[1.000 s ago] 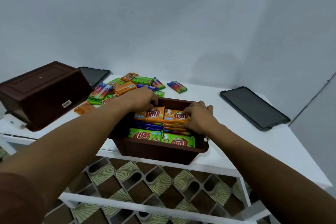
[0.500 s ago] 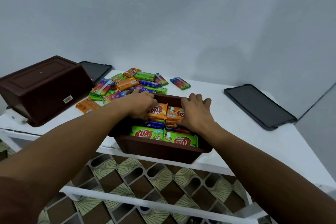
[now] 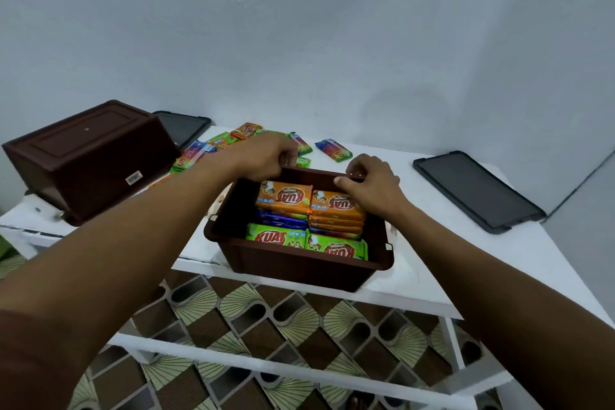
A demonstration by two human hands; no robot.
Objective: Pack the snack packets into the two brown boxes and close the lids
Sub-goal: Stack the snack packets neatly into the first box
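Note:
An open brown box [image 3: 299, 268] stands at the table's front edge, filled with orange packets [image 3: 286, 198] at the back and green packets [image 3: 276, 238] at the front, with blue ones between. My left hand [image 3: 266, 156] curls over the box's far rim at its left corner. At the right part of that rim, my right hand [image 3: 369, 183] grips with the thumb inside and the fingers over the edge. A second brown box [image 3: 90, 156] lies upside down at the left. Several loose packets [image 3: 332, 150] lie behind the open box, partly hidden by my left hand.
A dark grey lid [image 3: 476, 190] lies flat on the white table [image 3: 432, 263] at the right. Another dark lid [image 3: 183, 125] rests at the back left behind the overturned box. A wall closes the back. Patterned floor shows below the table's frame.
Both hands have left the orange packets they were pressing and moved back onto the box's far rim. The packets in the box now lie uncovered.

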